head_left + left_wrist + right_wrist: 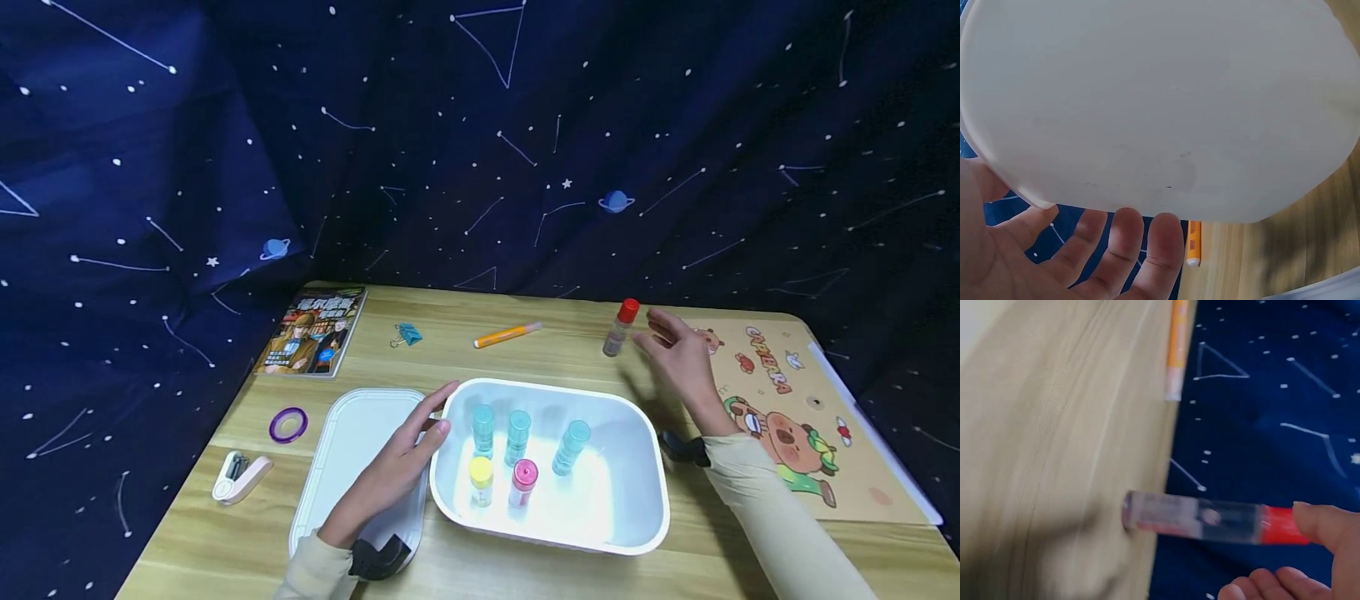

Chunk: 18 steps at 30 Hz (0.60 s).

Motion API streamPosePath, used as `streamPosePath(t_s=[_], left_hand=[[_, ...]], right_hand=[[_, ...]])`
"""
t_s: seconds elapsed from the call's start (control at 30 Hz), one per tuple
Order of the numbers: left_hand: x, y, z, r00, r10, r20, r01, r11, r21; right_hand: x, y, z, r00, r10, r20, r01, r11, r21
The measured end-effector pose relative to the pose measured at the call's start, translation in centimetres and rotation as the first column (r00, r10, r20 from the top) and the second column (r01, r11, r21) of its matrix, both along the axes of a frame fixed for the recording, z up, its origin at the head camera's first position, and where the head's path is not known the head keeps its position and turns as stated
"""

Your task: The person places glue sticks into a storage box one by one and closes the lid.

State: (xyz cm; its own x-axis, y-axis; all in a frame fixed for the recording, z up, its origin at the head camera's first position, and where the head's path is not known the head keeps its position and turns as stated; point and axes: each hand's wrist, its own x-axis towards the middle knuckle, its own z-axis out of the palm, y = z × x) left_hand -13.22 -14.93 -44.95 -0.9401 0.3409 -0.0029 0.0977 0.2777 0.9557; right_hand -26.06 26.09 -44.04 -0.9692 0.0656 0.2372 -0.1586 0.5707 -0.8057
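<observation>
In the head view a white plastic bin (637, 467) holds several small capped bottles: three with teal caps, among them one teal bottle (572, 446), plus a yellow-capped bottle (482, 481) and a pink-capped bottle (523, 483). My left hand (401, 454) rests at the bin's left rim, fingers extended; in the left wrist view its fingertips lie along the edge of the white wall (1166, 112). At the back right stands a clear bottle with a red cap (621, 327). My right hand (681, 362) is just right of it, thumb and fingers apart; the thumb (1319, 522) overlaps the cap in the right wrist view.
A white lid (360, 442) lies left of the bin. Around it are a stapler (240, 477), a purple tape roll (288, 425) and a magazine (311, 333). Farther back lie a teal binder clip (408, 333) and an orange marker (506, 335). A capybara mat (810, 400) covers the right side.
</observation>
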Motion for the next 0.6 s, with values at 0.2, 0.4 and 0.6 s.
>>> streamPosePath(t_s=[0.2,0.4,0.6], left_hand=[[0.0,0.3,0.1,1.000,-0.012,0.002,0.012,1.000,0.003],[0.0,0.5,0.3,1.000,-0.002,0.007,0.002,1.000,-0.006],[0.0,0.2,0.2,1.000,0.006,0.011,-0.006,1.000,-0.012]], right_hand=[[-2.3,-1.5,-1.4,0.999,-0.028,-0.027,0.026,0.997,-0.069],[-2.5,-2.2,-0.9,0.998,-0.057,-0.037,0.054,0.997,-0.063],[-0.9,-2.2,1.5,0.998,-0.029,-0.053,0.032,0.998,0.056]])
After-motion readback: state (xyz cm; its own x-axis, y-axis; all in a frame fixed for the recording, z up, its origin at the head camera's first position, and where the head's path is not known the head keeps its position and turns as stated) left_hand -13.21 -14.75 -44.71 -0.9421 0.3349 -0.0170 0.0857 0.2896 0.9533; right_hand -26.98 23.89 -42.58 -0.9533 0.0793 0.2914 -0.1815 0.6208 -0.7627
